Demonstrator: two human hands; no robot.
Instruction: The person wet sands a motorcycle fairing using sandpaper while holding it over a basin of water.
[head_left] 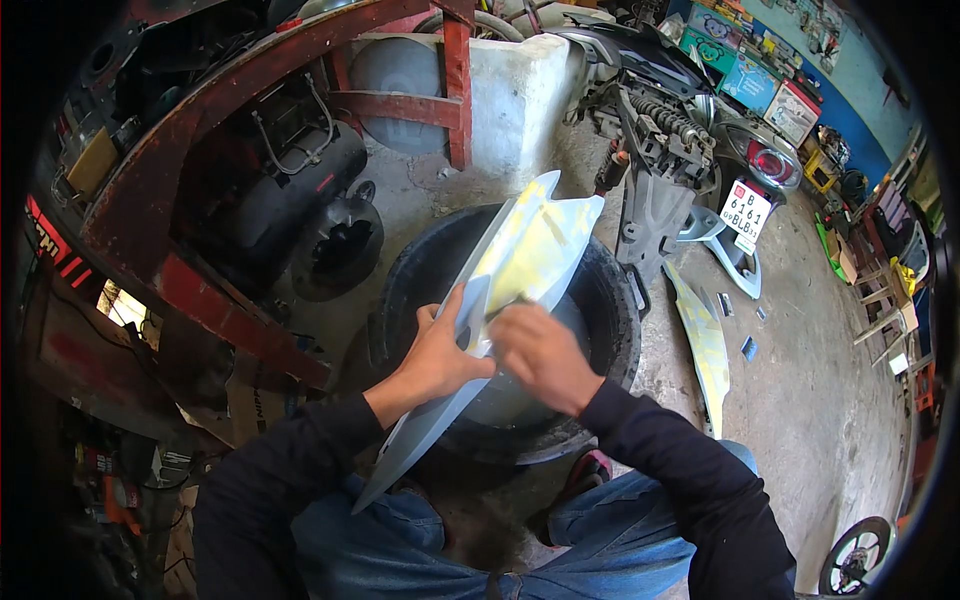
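Note:
A long pale grey motorcycle body panel (555, 250) with yellow patches is held at a slant above a large black plastic tub (615, 390) with cloudy liquid inside. My left hand (435, 355) grips the panel's left edge, thumb toward me. My right hand (540, 355), slightly blurred by motion, is closed against the panel's patched face around a small dark piece that I cannot make out. The panel's lower end reaches down past my left forearm toward my knee.
A red wooden frame (215, 290) and black compressor (310, 160) stand left. A partly stripped motorcycle (660, 130) is at the back. Another patched panel (700, 350) and small blue pieces (749, 349) lie on the floor at right, with a wheel (852, 560) at lower right.

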